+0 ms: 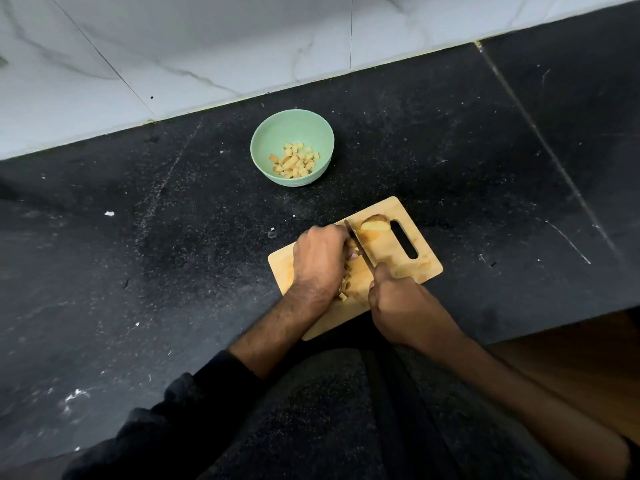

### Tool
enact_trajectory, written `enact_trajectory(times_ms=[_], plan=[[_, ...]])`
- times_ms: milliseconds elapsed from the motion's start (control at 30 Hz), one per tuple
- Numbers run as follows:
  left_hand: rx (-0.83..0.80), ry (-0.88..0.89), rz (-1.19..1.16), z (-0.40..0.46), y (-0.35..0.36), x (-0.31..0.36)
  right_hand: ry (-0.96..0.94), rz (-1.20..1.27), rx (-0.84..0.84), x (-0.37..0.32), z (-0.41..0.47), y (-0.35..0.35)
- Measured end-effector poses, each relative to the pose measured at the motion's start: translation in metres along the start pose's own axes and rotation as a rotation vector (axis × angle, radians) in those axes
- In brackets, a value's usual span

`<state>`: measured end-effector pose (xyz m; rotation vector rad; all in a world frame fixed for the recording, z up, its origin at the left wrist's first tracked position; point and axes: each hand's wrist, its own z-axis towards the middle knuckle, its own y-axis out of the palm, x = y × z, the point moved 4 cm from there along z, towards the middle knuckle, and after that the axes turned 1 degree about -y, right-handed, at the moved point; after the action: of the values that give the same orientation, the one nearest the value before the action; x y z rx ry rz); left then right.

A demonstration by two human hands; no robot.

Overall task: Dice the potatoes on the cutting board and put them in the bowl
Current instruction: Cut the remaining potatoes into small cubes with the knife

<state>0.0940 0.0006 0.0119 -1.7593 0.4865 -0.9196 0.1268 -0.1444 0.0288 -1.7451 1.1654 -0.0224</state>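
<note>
A wooden cutting board (420,268) lies on the black counter. My right hand (398,303) grips the handle of a knife (358,245), whose blade runs across the board. A potato piece (375,225) lies beyond the blade, near the board's handle slot. My left hand (320,261) is curled over potato on the near side of the blade, and its fingers hide what they hold. Several diced cubes (344,289) lie under that hand. A green bowl (277,133) behind the board holds several potato cubes (294,161).
The black stone counter (138,254) spreads wide to the left and right of the board. A white marble wall (207,46) runs along its back. The counter's front edge (554,323) drops off at the right near a wooden surface.
</note>
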Motion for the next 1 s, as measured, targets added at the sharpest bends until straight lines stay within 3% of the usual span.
enact_trajectory(times_ms=[333, 1000], plan=[[-0.036, -0.008, -0.002, 0.004, 0.0, -0.001, -0.054, -0.182, 0.03, 0.002, -0.006, -0.006], [-0.081, 0.002, -0.054, 0.008, 0.006, -0.004, -0.037, -0.116, -0.006, 0.001, 0.021, -0.001]])
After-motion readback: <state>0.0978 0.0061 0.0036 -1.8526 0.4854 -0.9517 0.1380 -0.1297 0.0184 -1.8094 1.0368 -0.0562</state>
